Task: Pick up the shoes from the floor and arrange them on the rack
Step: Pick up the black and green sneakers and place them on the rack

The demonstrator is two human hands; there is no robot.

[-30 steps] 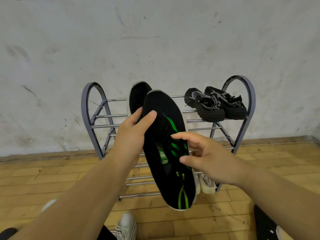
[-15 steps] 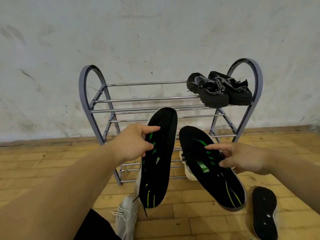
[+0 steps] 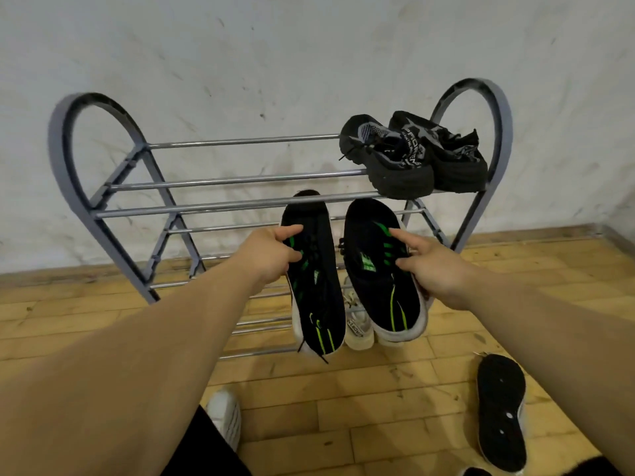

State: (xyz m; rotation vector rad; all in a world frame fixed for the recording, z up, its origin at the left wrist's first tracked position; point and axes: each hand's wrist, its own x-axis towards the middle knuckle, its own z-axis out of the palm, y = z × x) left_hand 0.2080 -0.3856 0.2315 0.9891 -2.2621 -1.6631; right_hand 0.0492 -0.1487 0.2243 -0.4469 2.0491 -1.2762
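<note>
I hold two shoes with black, green-marked soles facing me, in front of the grey metal rack [image 3: 103, 187]. My left hand [image 3: 271, 255] grips the left shoe [image 3: 318, 304] at its side; its toe reaches up behind the top tier's front bar. My right hand [image 3: 436, 269] grips the right shoe [image 3: 374, 269] with the thumb on the sole. A pair of black sneakers [image 3: 412, 156] sits on the top tier at the right. A pale shoe [image 3: 359, 329] lies on a lower tier, mostly hidden behind the two held shoes.
On the wooden floor, a black-soled shoe [image 3: 501, 410] lies sole up at the lower right. A white shoe [image 3: 225, 415] lies at the bottom centre beside my dark trouser leg. The rack stands against a scuffed white wall [image 3: 275, 63].
The two shoes were stacked in my left hand a second ago. Now each hand holds one, side by side, lower and closer to the rack's middle tier.
</note>
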